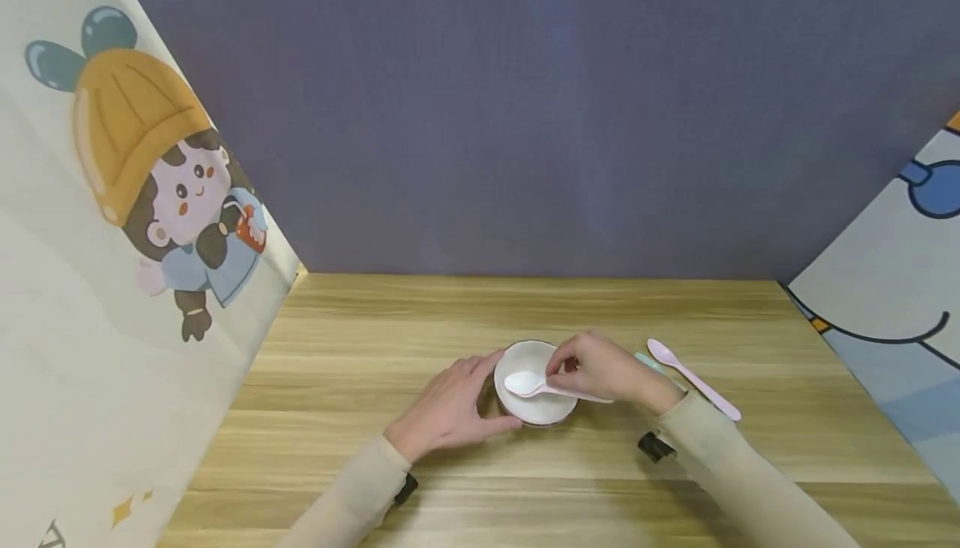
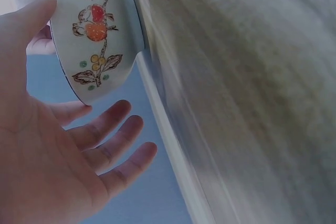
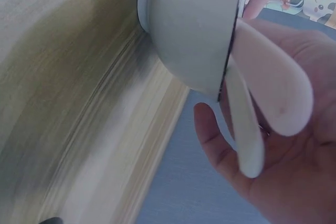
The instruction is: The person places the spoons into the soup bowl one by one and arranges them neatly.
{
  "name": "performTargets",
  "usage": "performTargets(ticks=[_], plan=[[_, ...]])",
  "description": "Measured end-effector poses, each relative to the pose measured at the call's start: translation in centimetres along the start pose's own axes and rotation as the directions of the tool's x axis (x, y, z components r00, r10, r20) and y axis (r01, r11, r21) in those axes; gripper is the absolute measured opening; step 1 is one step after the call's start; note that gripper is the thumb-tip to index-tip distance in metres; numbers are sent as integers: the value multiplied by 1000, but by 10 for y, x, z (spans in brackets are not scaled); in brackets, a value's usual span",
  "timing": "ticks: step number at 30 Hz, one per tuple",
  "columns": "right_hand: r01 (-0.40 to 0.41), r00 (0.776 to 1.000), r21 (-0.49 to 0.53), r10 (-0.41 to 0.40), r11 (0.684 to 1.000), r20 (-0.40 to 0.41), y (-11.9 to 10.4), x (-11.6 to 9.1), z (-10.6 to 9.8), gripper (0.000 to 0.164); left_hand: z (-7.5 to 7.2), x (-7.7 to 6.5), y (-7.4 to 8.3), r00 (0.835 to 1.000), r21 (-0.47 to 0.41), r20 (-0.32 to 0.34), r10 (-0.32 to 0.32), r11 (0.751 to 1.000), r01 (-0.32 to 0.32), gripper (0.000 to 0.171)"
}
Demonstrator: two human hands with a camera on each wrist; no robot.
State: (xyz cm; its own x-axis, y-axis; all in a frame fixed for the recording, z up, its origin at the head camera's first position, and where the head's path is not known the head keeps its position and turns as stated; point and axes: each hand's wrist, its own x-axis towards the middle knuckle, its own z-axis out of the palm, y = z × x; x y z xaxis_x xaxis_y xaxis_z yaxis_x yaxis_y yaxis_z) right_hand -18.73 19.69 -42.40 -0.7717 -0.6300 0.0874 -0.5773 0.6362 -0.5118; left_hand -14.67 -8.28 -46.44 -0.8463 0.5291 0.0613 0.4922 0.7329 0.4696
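A small white bowl (image 1: 534, 414) with a dark rim stands on the table. Painted orange fruit and leaves decorate its outer side in the left wrist view. My left hand (image 1: 457, 406) steadies it, thumb and forefinger at opposite sides of the rim, the other fingers stretched out. A white spoon (image 1: 522, 382) lies over the inside of the bowl, its head toward the left. My right hand (image 1: 600, 369) pinches it above the bowl. In the right wrist view, a pale pink handle (image 3: 273, 82) and a whitish handle (image 3: 245, 129) stick out past the rim beside my right palm.
To the right of my right hand lies a pink spoon (image 1: 693, 377) on the wooden table (image 1: 360, 323). A mint-green piece (image 1: 647, 359) shows beside it, partly covered by my right wrist. A grey-blue panel (image 1: 480, 114) rises at the back, and printed walls stand left and right.
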Motion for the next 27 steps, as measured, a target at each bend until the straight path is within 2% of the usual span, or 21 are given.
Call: performTargets(ticks=[18, 27], plan=[[-14, 1000, 67, 15, 998, -5, 10, 11, -8, 7, -6, 7, 1, 998, -22, -6, -59, 998, 59, 106], [-9, 999, 139, 14, 990, -35, 29, 10, -7, 4, 0, 14, -2, 997, -2, -20, -74, 997, 74, 104]])
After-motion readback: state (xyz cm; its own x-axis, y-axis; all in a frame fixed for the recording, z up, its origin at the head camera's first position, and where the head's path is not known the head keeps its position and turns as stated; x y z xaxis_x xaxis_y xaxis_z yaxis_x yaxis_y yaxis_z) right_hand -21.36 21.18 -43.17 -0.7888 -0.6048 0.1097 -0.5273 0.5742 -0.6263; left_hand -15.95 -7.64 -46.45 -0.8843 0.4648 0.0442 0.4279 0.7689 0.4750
